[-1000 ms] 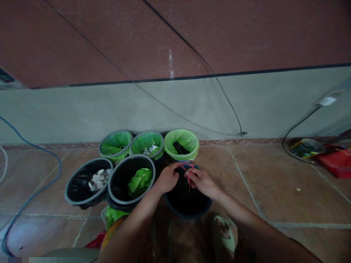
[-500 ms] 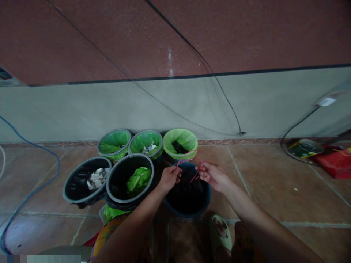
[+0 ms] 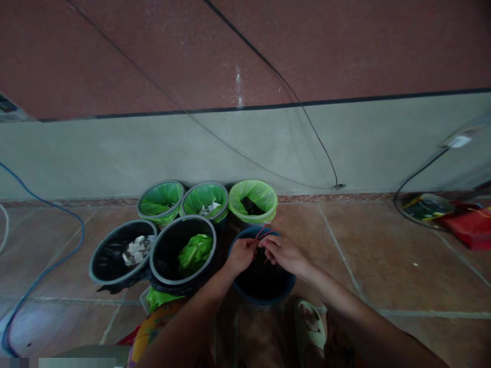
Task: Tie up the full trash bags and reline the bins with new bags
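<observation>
- left hand (image 3: 245,252) is pinching red string (image 3: 263,232) over a blue bucket (image 3: 264,301)
- right hand (image 3: 284,252) half-curled beside it, can't tell if gripping
- green-lined bin (image 3: 264,194) at bucket's 12 o'clock

Bare hands (image 3: 284,253), pale slipper (image 3: 320,337), patterned clothing (image 3: 152,327) — orange, yellow

head view, forward and down, above blue bin (image 3: 264,301)

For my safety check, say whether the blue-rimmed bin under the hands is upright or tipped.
Upright: the blue-rimmed bin has its round mouth facing up beneath the left hand and right hand.
</observation>
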Tool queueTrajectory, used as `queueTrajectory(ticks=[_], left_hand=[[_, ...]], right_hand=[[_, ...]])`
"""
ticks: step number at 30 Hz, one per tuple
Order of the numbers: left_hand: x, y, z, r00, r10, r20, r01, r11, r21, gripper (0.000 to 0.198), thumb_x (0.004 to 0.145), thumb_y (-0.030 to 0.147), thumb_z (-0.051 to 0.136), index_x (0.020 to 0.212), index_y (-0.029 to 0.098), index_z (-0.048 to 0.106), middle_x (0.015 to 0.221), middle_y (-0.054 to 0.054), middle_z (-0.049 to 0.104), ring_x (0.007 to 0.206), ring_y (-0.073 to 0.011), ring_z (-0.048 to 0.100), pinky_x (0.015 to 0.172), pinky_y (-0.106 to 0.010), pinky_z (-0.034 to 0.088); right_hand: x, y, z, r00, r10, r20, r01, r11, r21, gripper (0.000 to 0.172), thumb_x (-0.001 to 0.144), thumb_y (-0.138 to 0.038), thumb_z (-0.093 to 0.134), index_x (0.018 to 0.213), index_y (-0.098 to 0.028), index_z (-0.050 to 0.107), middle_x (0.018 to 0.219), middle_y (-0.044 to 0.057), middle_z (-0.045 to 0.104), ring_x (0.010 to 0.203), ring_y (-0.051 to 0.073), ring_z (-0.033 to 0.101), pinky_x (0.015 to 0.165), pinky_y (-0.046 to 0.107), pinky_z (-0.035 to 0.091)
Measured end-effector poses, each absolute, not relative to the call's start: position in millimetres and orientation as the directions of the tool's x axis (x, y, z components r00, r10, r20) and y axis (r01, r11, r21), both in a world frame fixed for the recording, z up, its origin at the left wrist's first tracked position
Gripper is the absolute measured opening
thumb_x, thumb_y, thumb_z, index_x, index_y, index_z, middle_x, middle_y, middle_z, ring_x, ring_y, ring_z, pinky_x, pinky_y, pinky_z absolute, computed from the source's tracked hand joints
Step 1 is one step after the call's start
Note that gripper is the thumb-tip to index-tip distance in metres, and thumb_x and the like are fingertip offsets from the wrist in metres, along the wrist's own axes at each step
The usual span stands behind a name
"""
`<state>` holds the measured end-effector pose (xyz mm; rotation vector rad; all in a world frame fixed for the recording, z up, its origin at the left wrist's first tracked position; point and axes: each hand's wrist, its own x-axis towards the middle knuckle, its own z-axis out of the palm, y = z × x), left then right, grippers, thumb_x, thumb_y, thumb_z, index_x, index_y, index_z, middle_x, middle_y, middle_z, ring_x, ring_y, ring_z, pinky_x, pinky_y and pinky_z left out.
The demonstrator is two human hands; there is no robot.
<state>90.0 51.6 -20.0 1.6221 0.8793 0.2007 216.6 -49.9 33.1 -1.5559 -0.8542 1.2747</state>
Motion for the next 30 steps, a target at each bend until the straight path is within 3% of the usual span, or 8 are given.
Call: queueTrajectory(ticks=[7,12,16,18,21,25,27,30], left_hand=[[90,44,-34,0.861,0.465,-0.204,0.258,-0.055,0.965,0.027,0.087,0.036,0.051,0.077,0.017,0.067,0.076,-0.002,0.067,0.072,-0.0137,0.059,0.068,-0.024,0.045],[89,40,-22,0.939,0.286,-0.193,0.245,-0.157,0.957,0.018,0.082,0.024,0.053,0.073,0.016,0.065,0.07,0.001,0.061,0.071,-0.0129,0.054,0.071,-0.024,0.044],[88,40,-11,0.961,0.222,-0.165,0.208,-0.187,0.96,0.022,0.085,0.03,0.052,0.085,0.015,0.068,0.073,0.001,0.059,0.071,-0.0121,0.053,0.07,-0.024,0.042],[89,40,-10,0.944,0.276,-0.181,0.231,-0.157,0.96,0.028,0.088,0.034,0.048,0.085,0.015,0.068,0.068,0.002,0.056,0.066,-0.0111,0.051,0.065,-0.023,0.04],[91,38,-16,0.892,0.38,-0.247,0.281,-0.037,0.959,0.031,0.089,0.037,0.047,0.08,0.015,0.065,0.057,0.004,0.049,0.055,-0.0096,0.045,0.057,-0.023,0.037],[93,40,-22,0.785,0.49,-0.38,0.34,0.172,0.925,0.029,0.084,0.039,0.054,0.066,0.016,0.059,0.054,0.005,0.048,0.052,-0.0087,0.045,0.055,-0.023,0.039],[93,41,-21,0.723,0.524,-0.451,0.357,0.275,0.893,0.028,0.082,0.039,0.057,0.066,0.016,0.06,0.055,0.004,0.05,0.052,-0.0085,0.047,0.055,-0.023,0.042],[91,44,-17,0.666,0.538,-0.516,0.337,0.4,0.852,0.025,0.079,0.038,0.062,0.075,0.014,0.067,0.06,0.002,0.057,0.054,-0.0084,0.052,0.058,-0.023,0.045]], right_hand=[[217,-46,41,0.075,0.957,-0.28,-0.269,-0.251,-0.93,0.023,0.073,-0.029,0.058,0.091,-0.016,0.065,0.066,-0.003,0.058,0.057,0.008,0.05,0.057,0.023,0.04],[226,-46,41,0.063,0.949,-0.308,-0.428,-0.253,-0.868,0.024,0.069,-0.025,0.06,0.091,-0.016,0.065,0.065,-0.004,0.057,0.055,0.008,0.049,0.054,0.022,0.038],[234,-45,35,0.143,0.934,-0.328,-0.481,-0.224,-0.848,0.03,0.07,-0.027,0.061,0.098,-0.018,0.063,0.072,-0.003,0.058,0.058,0.009,0.054,0.057,0.024,0.042],[237,-45,29,0.264,0.897,-0.355,-0.382,-0.241,-0.892,0.035,0.073,-0.029,0.06,0.108,-0.02,0.061,0.088,0.001,0.064,0.069,0.012,0.06,0.064,0.027,0.048],[236,-46,21,0.439,0.832,-0.339,0.026,-0.389,-0.921,0.043,0.081,-0.035,0.059,0.122,-0.022,0.057,0.111,0.007,0.066,0.09,0.018,0.064,0.08,0.033,0.05],[230,-52,19,0.301,0.909,-0.289,0.537,-0.412,-0.736,0.031,0.085,-0.033,0.06,0.111,-0.018,0.066,0.106,0.009,0.071,0.096,0.021,0.064,0.085,0.033,0.046],[227,-55,21,0.253,0.92,-0.298,0.682,-0.388,-0.619,0.021,0.089,-0.028,0.053,0.099,-0.018,0.07,0.098,0.009,0.072,0.091,0.021,0.065,0.078,0.031,0.044],[224,-56,28,0.265,0.91,-0.319,0.779,-0.397,-0.486,0.03,0.094,-0.028,0.043,0.091,-0.017,0.071,0.091,0.01,0.072,0.084,0.02,0.064,0.07,0.029,0.04]])
